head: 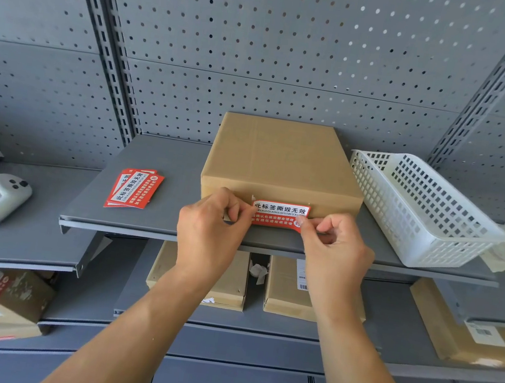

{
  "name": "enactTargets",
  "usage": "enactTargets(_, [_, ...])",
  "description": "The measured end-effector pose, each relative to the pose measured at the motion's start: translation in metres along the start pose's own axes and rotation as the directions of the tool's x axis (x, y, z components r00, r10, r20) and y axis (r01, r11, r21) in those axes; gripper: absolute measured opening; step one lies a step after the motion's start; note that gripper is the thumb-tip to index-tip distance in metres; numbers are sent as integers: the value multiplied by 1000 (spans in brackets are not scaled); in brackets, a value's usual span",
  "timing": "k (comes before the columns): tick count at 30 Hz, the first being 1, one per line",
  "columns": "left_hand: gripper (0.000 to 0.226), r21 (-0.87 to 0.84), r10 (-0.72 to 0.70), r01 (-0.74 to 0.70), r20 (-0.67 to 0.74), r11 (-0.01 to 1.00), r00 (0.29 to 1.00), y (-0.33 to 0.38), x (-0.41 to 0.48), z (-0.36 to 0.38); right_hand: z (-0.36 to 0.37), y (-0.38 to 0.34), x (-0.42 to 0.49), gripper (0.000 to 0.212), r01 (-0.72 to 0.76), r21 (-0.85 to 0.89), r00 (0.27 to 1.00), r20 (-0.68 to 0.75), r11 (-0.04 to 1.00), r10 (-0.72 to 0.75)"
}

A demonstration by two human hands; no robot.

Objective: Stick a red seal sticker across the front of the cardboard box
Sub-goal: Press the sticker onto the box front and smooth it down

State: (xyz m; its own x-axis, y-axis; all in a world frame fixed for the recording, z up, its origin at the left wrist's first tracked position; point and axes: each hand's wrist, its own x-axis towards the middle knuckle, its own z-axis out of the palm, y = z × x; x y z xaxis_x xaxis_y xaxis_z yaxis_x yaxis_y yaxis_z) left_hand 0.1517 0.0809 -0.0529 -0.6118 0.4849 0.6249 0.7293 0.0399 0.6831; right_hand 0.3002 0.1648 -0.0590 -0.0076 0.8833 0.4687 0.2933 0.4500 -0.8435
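Fingers (243,214) pinch sticker (280,214) ends.

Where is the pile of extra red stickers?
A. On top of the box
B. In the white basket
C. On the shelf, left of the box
C: the spare stickers lie flat on the grey shelf, left of the cardboard box, apart from it.

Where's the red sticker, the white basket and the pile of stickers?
red sticker (281,209), head view, its white text band.
white basket (419,210), head view, its near side wall.
pile of stickers (134,190), head view, top sticker's middle.
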Motion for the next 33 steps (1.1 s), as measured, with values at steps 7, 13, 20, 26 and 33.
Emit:
enactTargets(7, [41, -35, 4, -3, 13, 999, 1000, 0, 1, -1, 2, -1, 1, 38, 16, -10, 1000, -10, 1000, -16])
enactTargets(13, [41, -44, 4, -3, 19, 999, 1000, -1, 2, -1, 1, 1, 1, 35, 17, -16, 1000, 22, 1000, -17])
enactTargets(20, [37, -13, -36, 36, 22, 999, 999, -5, 3, 0, 0, -3, 1, 35, 25, -40, 999, 30, 999, -24])
enactTargets(26, [40, -1, -74, 74, 12, 997, 997, -9, 2, 3, 0, -4, 1, 39, 35, -49, 999, 33, 998, -34])
enactTargets(33, [18, 124, 226, -215, -86, 969, 970, 1, 1, -18, -15, -7, -3, 29, 293, -97, 955, -19, 951, -296])
